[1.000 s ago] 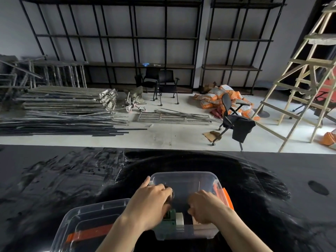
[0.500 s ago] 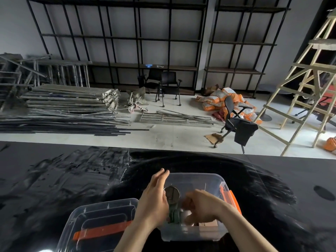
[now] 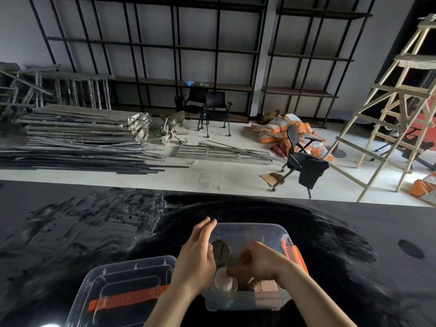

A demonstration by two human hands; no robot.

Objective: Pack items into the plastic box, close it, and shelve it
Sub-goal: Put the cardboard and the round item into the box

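A clear plastic box [image 3: 250, 228] with an orange latch [image 3: 292, 253] stands open on the black table, near its front edge. Inside I see a round metal disc [image 3: 220, 251], a pale round item [image 3: 224, 282] and a brown cardboard piece [image 3: 265, 285]. My left hand [image 3: 195, 258] rests against the box's left rim with fingers straight and apart. Reaching down into the box, my right hand [image 3: 257, 261] has its fingers curled at the pale round item; whether it grips it is unclear. The clear lid [image 3: 118, 279] with an orange handle [image 3: 127, 299] lies left of the box.
The black table [image 3: 70, 232] spreads wide on both sides, with a round hole [image 3: 411, 249] at the right. Beyond it are black shelving [image 3: 151, 43] on the far wall, stacked metal bars [image 3: 77, 135], an office chair [image 3: 299, 156] and a wooden ladder [image 3: 396, 105].
My left hand has opened and shifted to the box's left rim. My right hand has gone deeper into the box. The green item seen earlier is now hidden.
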